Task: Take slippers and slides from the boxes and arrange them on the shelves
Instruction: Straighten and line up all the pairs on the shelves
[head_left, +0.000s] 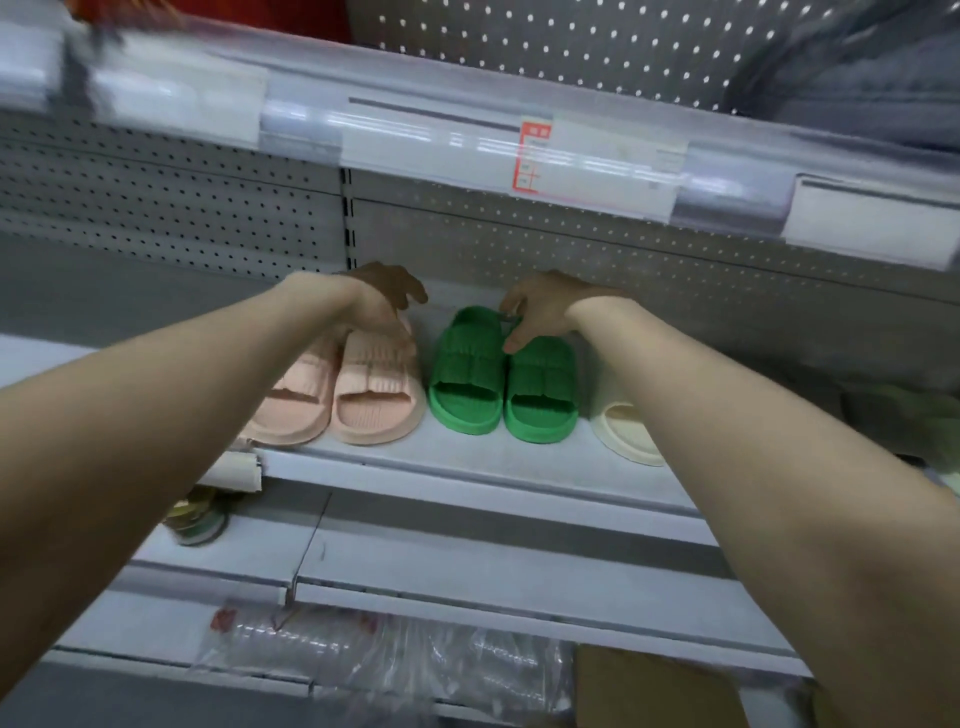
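Left hand (385, 304) around pink slides (363, 389), right hand (543, 309) around green slides (493, 384).

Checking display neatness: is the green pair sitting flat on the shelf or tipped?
Flat, soles down: the green pair sits side by side on the shelf, right hand gripping its far end.

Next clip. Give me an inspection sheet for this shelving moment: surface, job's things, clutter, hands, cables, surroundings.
Surface: white shelf, bare strip along its front edge.
Job's things: pink slides and green slides stand as pairs, side by side; cream slide to their right, partly hidden by the forearm.
Clutter: plastic bags and cardboard box on the level below.
Hands: left hand grips the pink slides' far end; right hand pinches the green slides' far end.
Cables: nothing seen.
Surroundings: pegboard back wall; price tag on the rail above.
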